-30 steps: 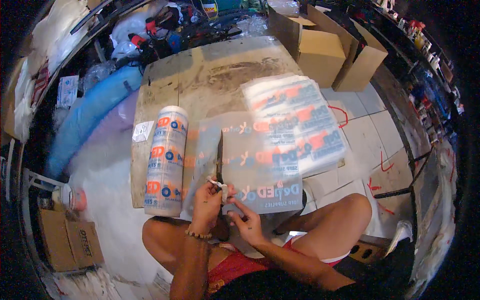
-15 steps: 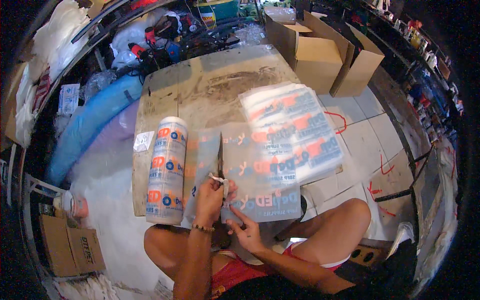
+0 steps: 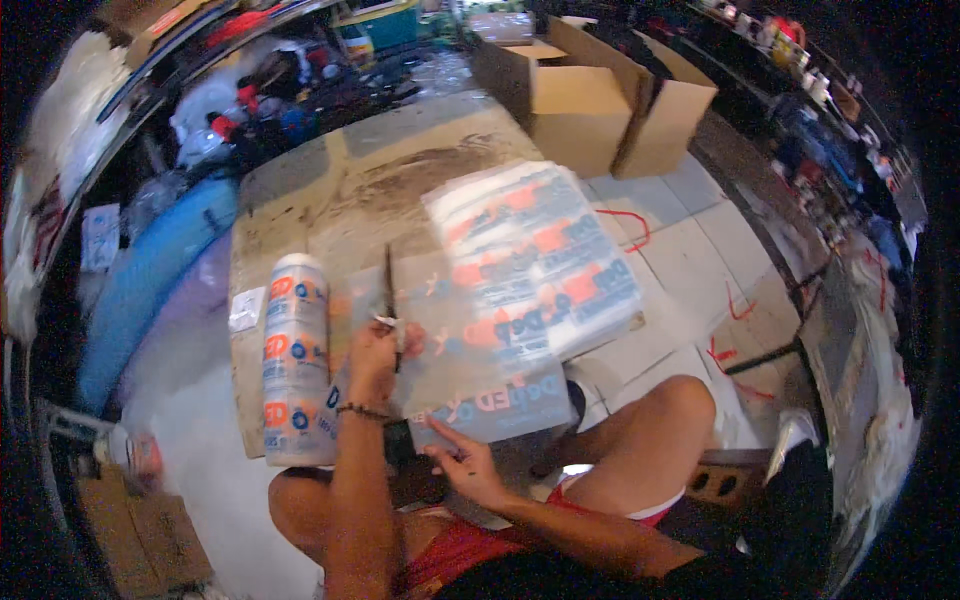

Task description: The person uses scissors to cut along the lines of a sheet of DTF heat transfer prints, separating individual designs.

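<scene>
My left hand (image 3: 373,350) is closed around a thin dark blade (image 3: 389,290) that points away from me along the left edge of a clear printed plastic sheet (image 3: 480,385). My right hand (image 3: 463,463) presses its fingers flat on the sheet's near edge. A roll of the same printed film (image 3: 295,360), white with orange and blue marks, lies just left of my left hand. A stack of cut printed sheets (image 3: 535,255) rests beyond the sheet to the right. Everything lies on a worn brown board (image 3: 330,200) on the floor.
Open cardboard boxes (image 3: 600,105) stand beyond the board at the back right. A long blue roll (image 3: 150,285) lies to the left, with cluttered bags behind it. A small carton (image 3: 140,525) sits at the lower left. My bent knees (image 3: 680,400) flank the sheet on white tiles.
My left hand has shifted forward, and the blade now points away along the sheet's left edge. My right hand stays on the sheet's near edge. The view has tilted a little.
</scene>
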A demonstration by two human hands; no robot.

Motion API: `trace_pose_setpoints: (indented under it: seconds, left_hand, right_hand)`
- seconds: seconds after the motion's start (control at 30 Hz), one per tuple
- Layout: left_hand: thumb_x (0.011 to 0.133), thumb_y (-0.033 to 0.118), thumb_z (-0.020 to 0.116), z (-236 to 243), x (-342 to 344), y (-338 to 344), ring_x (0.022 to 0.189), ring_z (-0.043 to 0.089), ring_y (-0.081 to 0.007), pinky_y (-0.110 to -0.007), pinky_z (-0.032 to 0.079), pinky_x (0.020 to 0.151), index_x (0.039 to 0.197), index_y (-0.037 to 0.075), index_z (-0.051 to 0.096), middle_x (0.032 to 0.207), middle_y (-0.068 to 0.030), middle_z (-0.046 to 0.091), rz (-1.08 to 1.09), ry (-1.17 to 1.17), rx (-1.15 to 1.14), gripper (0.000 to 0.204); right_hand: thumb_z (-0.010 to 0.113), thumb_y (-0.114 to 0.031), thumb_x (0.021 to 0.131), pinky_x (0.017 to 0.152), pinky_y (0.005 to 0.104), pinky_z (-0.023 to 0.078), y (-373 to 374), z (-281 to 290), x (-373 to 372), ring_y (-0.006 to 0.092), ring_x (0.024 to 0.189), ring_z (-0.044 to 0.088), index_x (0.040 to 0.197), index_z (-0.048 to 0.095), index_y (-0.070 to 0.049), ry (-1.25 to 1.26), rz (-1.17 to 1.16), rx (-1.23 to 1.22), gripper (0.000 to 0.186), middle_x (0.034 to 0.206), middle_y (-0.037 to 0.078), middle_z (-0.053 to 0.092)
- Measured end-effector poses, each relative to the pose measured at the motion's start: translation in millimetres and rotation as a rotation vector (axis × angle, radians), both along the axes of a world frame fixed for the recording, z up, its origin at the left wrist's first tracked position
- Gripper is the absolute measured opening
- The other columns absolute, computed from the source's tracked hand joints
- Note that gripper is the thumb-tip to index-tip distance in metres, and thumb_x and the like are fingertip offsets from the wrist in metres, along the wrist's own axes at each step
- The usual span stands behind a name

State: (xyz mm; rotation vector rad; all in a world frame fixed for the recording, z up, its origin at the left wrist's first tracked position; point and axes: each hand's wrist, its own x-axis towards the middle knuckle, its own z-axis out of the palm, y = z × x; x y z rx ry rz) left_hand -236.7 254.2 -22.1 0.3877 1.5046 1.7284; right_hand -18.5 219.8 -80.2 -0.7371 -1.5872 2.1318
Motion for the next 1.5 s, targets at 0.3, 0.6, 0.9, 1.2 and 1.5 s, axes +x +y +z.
trace_pose_setpoints:
  seconds: [0.3,0.6,0.9,1.2,1.5]
  left_hand:
    - [0.091,0.012,0.061,101.0,36.4,-32.2,0.089,0.067,-0.0227,-0.029,0.056,0.07,0.127,-0.004,0.047,0.108,-0.0166,0.065,0.094,0.156,-0.023,0.042]
    - [0.09,0.011,0.062,122.8,27.8,-106.7,0.092,0.066,-0.018,-0.025,0.052,0.063,0.135,0.0,0.044,0.107,-0.0111,0.065,0.07,0.438,-0.169,0.049]
    - [0.075,-0.002,0.064,98.8,-11.5,-148.1,0.097,0.063,-0.0281,-0.036,0.049,0.087,0.147,0.001,0.028,0.104,-0.0181,0.064,0.365,1.13,-0.255,0.08]
    - [0.068,0.006,0.068,116.4,5.9,-152.1,0.101,0.059,-0.0455,-0.046,0.048,0.085,0.148,0.009,0.026,0.108,-0.0278,0.062,0.259,1.176,-0.842,0.091]
    - [0.067,0.004,0.068,104.3,-1.3,-185.1,0.099,0.061,-0.0418,-0.046,0.049,0.084,0.139,0.006,0.041,0.107,-0.024,0.064,0.523,1.195,-0.649,0.076]
  right_hand:
    - [0.063,-0.016,0.09,0.057,0.0263,0.05,81.4,46.9,19.3,0.01,0.064,0.063,0.121,0.063,-0.005,-0.112,-0.193,0.207,0.033,0.079,0.006,0.068]
    - [0.064,-0.011,0.089,0.059,0.0249,0.053,189.3,36.2,17.5,0.0141,0.065,0.065,0.119,0.061,0.001,0.042,-0.334,0.072,0.033,0.088,0.007,0.067]
    - [0.069,-0.047,0.085,0.054,0.0305,0.054,155.1,106.7,28.9,0.0197,0.059,0.065,0.151,0.015,-0.014,-0.353,0.34,-0.014,0.092,0.086,0.015,0.067]
    - [0.073,-0.033,0.085,0.067,0.0281,0.052,38.1,47.8,-73.1,0.0139,0.075,0.061,0.143,0.035,-0.001,-0.044,0.217,0.098,0.076,0.089,0.013,0.065]
    - [0.072,-0.013,0.076,0.073,0.0331,0.052,37.7,81.2,-121.2,0.0162,0.079,0.063,0.119,0.064,-0.003,0.047,0.138,0.684,0.045,0.107,0.013,0.069]
